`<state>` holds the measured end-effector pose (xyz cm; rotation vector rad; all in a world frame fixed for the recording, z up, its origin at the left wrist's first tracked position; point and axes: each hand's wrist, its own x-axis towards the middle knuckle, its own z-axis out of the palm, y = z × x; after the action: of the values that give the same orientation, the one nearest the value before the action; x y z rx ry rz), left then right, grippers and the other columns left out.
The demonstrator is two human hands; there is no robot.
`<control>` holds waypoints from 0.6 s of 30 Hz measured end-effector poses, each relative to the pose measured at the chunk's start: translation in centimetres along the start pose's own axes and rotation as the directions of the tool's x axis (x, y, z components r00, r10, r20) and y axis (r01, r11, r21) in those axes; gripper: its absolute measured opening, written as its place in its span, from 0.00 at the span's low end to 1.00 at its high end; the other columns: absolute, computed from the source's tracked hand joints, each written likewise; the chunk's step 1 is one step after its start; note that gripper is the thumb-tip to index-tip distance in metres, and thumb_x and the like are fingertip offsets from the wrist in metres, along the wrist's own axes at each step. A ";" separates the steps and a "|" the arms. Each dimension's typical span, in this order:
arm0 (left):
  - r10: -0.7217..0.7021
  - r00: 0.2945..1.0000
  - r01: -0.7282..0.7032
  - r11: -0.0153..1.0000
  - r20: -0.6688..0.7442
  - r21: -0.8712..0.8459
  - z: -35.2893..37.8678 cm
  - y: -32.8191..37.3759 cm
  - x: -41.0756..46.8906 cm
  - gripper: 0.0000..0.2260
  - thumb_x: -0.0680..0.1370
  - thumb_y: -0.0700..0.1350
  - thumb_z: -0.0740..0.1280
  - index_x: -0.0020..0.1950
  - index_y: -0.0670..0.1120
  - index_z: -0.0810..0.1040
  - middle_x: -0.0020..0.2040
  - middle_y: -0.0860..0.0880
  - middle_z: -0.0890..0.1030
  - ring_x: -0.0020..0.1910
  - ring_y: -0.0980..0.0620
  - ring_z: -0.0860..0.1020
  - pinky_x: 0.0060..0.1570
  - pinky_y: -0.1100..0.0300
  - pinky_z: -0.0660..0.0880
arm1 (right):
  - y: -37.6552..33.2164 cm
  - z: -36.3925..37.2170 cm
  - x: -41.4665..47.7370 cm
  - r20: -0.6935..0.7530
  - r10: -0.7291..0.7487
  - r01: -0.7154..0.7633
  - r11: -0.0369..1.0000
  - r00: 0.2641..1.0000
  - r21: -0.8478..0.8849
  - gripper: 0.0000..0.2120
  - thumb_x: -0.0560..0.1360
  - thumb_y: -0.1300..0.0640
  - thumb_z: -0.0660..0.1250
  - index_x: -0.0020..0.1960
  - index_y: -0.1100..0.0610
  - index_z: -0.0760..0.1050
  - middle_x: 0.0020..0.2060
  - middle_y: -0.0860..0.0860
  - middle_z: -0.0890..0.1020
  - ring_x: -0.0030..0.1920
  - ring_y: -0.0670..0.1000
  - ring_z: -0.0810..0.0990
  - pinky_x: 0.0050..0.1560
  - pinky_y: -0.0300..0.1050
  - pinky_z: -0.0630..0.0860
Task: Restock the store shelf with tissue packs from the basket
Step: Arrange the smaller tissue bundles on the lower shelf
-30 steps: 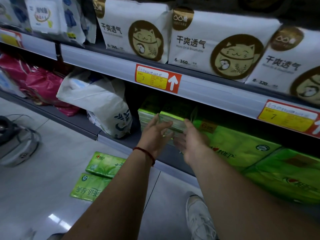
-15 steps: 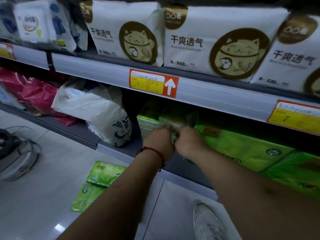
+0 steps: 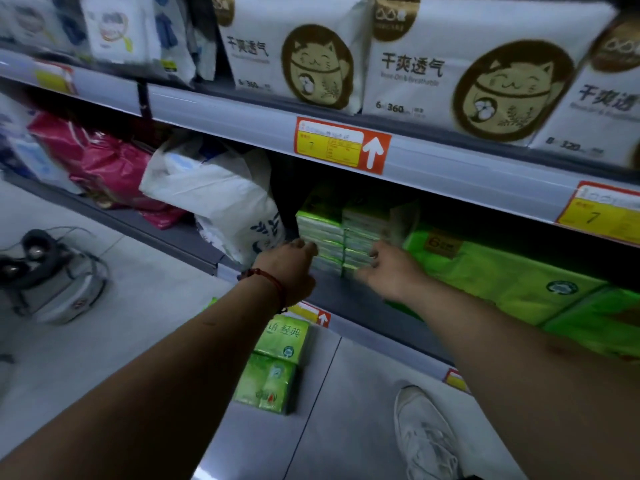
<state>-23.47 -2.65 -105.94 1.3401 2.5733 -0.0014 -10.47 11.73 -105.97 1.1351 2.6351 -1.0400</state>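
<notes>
Evidently the placing step is in hand: small green tissue packs [image 3: 323,233] are stacked in two columns deep on the lower shelf [image 3: 349,296], between a white bag [image 3: 221,202] and large green multipacks [image 3: 502,271]. The left hand [image 3: 289,268] is set against the lower left side of the stack. Its fingers are hidden behind the back of the hand, so it cannot be told whether a pack is gripped or merely pressed. The right hand [image 3: 389,271] is held at the lower front of the right column, with its fingers [image 3: 367,271] stretched out and loosely spread toward the packs; nothing is seen to be held in it. The stack is judged to be squared up and pushed home rather than freshly lifted.

Two more green packs [image 3: 277,362] are seen lying flat on the floor [image 3: 156,306], just below the shelf edge and under the left forearm. A grey wire-framed object [image 3: 59,289] stands well apart on the floor at the left; it may be the basket, but it is too blurred to be named with certainty.

For the next move, both hands would need to be drawn back from the shelf and lowered to the floor packs. One pack should be gripped across its short sides and carried up to the columns. Care would be called for so that the upright stack is not toppled as the hands are withdrawn.
</notes>
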 end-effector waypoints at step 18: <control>-0.509 0.773 0.619 0.736 0.379 -0.274 7.4 -17.0 -6.3 0.26 0.81 0.49 0.68 0.77 0.43 0.68 0.73 0.40 0.73 0.71 0.41 0.72 0.66 0.53 0.70 | -6.9 10.8 -0.7 0.546 0.015 0.244 0.884 0.838 -0.399 0.23 0.78 0.51 0.71 0.68 0.61 0.76 0.62 0.59 0.80 0.57 0.59 0.82 0.57 0.53 0.81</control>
<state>-32.24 -18.39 -113.63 0.3386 2.4516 0.1843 -16.47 1.16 -110.19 0.4860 2.3133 -0.5745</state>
